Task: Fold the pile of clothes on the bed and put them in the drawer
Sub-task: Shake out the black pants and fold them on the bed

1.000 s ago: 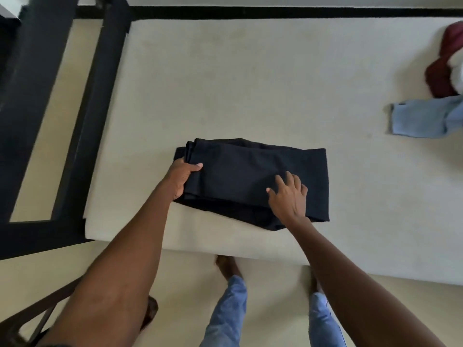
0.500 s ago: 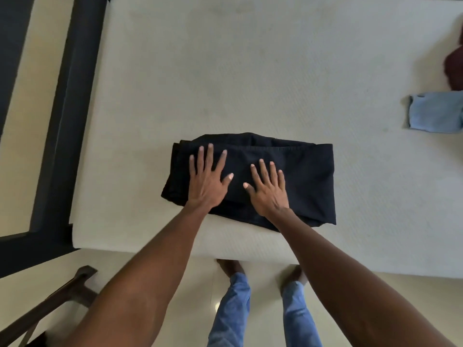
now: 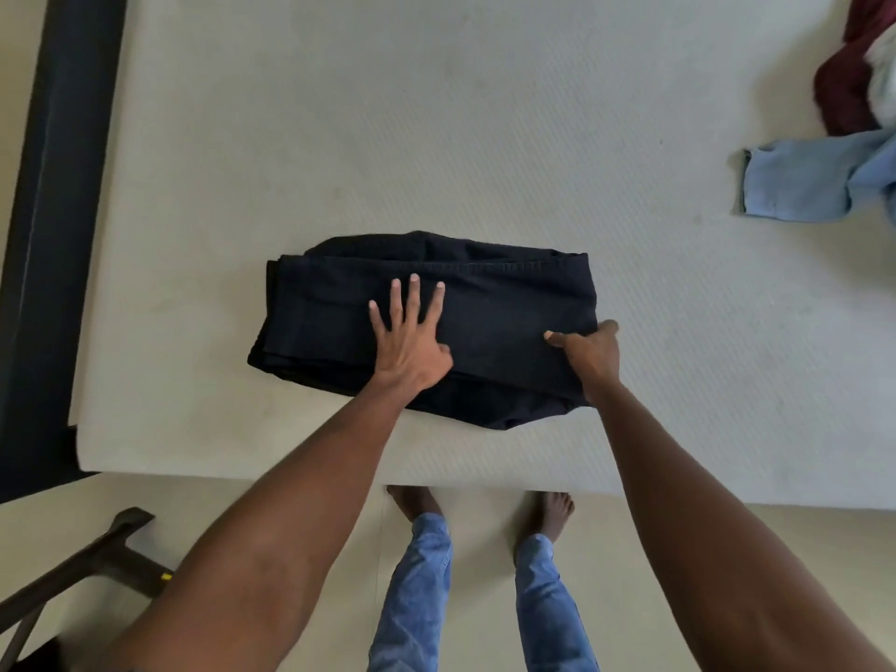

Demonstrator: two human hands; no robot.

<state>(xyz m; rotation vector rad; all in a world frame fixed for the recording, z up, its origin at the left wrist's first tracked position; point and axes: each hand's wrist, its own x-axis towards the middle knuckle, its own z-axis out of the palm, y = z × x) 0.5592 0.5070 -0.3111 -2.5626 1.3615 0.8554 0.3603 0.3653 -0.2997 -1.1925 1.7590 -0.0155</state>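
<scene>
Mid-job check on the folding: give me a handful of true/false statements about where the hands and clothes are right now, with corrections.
1. The left hand lies flat with spread fingers on the dark folded garment. True.
2. The right hand rests on the bare mattress, clear of the garment. False: it grips the garment's right edge.
3. The light blue garment lies unfolded at the right of the bed. True.
4. The dark garment is already in a drawer. False: it lies on the mattress near its front edge.
5. A maroon garment lies beyond the light blue one. True.
</scene>
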